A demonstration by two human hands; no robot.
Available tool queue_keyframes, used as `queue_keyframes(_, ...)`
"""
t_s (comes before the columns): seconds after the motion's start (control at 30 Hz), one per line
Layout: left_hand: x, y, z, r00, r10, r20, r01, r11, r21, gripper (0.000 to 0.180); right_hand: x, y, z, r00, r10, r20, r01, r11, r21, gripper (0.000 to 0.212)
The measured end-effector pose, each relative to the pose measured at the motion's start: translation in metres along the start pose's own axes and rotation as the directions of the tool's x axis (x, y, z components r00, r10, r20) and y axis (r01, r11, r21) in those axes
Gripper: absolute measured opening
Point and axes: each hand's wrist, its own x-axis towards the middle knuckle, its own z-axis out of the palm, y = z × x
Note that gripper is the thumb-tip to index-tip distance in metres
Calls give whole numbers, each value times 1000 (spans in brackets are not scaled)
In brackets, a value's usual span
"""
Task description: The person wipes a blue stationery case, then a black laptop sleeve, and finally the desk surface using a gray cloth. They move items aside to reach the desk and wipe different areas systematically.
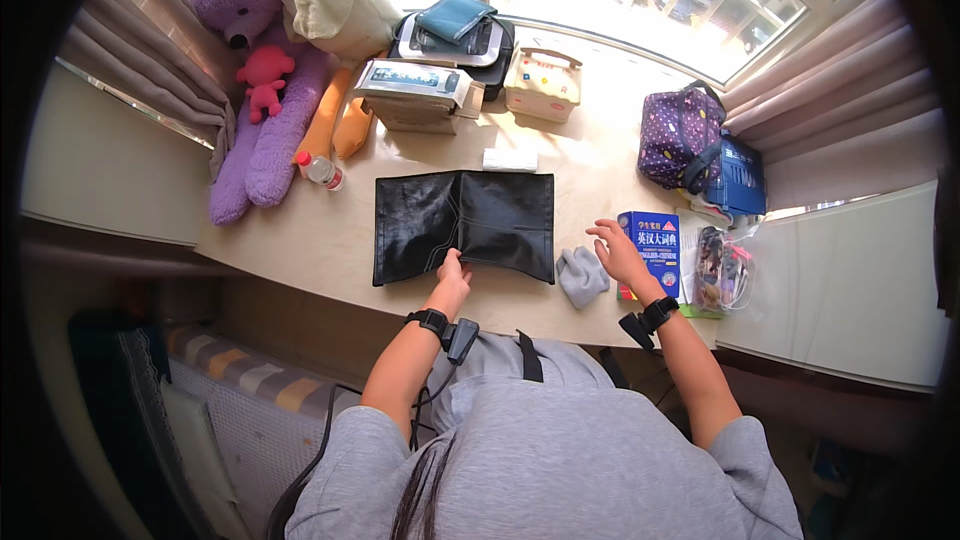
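Note:
A glossy black leather-like folder (507, 215) lies opened into two panels in the middle of the table, with a crease between them. My left hand (453, 273) is closed on its near edge at the crease, thumb on top and the other fingers partly hidden. My right hand (620, 255) hovers with fingers apart and holds nothing, beside a blue dictionary (657, 240) with a red spine. Between the folder and that hand sits a crumpled grey cloth (582, 277). Just beyond the folder rests a small white packet (510, 159).
Purple and pink plush toys (275, 140) and a red-capped bottle (322, 172) are at the left. Boxes (415, 95) and a cream case (543, 83) line the window. A dotted purple bag (682, 135), a blue container (738, 178) and a clear pouch (715, 270) stand right.

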Motion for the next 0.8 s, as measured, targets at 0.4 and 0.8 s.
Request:
queue_keyframes(0.4,-279,203,15,613,275,741,-615,755,228,13,71,-79,-11,978,-125,-166,185,888,420,47)
queue_keyframes(0.8,-290,220,-17,646,178,742,-738,391,549,31,54,-73,-8,994,-106,-40,107,769,630,42)
